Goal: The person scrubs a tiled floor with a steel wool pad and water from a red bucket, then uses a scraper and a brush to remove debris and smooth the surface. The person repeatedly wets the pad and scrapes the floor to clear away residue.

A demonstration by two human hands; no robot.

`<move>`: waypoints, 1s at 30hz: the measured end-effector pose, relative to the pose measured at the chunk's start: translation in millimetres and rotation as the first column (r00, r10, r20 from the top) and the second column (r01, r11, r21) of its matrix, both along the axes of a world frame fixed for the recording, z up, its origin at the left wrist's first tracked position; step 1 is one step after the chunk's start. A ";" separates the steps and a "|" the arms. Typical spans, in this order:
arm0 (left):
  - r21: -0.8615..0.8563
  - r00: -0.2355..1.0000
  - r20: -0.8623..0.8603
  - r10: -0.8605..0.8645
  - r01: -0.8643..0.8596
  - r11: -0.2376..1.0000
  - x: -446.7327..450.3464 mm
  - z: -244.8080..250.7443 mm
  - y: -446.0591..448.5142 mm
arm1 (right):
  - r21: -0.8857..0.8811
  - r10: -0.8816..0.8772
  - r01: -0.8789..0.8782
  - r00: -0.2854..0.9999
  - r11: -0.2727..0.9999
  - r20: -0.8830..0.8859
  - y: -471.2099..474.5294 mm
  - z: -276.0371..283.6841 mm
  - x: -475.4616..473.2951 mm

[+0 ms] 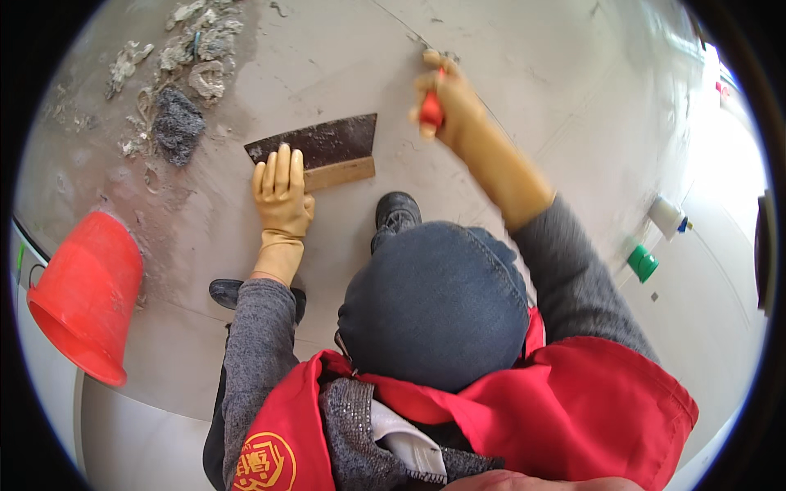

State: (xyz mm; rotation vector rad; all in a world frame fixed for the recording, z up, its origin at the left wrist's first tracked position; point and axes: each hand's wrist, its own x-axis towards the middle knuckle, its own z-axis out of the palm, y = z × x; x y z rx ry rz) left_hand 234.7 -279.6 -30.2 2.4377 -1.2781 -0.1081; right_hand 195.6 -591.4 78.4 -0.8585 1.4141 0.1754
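Observation:
My right hand [443, 98], in a tan rubber glove, is closed around the red handle [431, 112] of a small tool at a dark joint line in the floor tiles; the tool's working end cannot be made out. On the left, my left hand [281, 181], gloved alike, lies over the left end of a wide scraper [325, 144] with a dark blade and a wooden grip strip. Its fingers are extended over the blade, and the thumb is by the wooden strip. Whether they grip it is hard to see.
A red bucket [92, 294] lies tipped at the left. Clumps of wet debris [206, 49] and a grey scouring pad [178, 126] are on the floor at upper left. A green pail [643, 264] and a white container [667, 216] are at the right. My shoe [398, 210] is below the scraper.

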 end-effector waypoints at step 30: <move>0.063 0.999 0.041 0.001 -0.004 0.998 -0.5 8.2 -5.2 | -0.517 0.808 -0.845 0.205 -0.138 -0.552 -125.5 -3.5 -79.9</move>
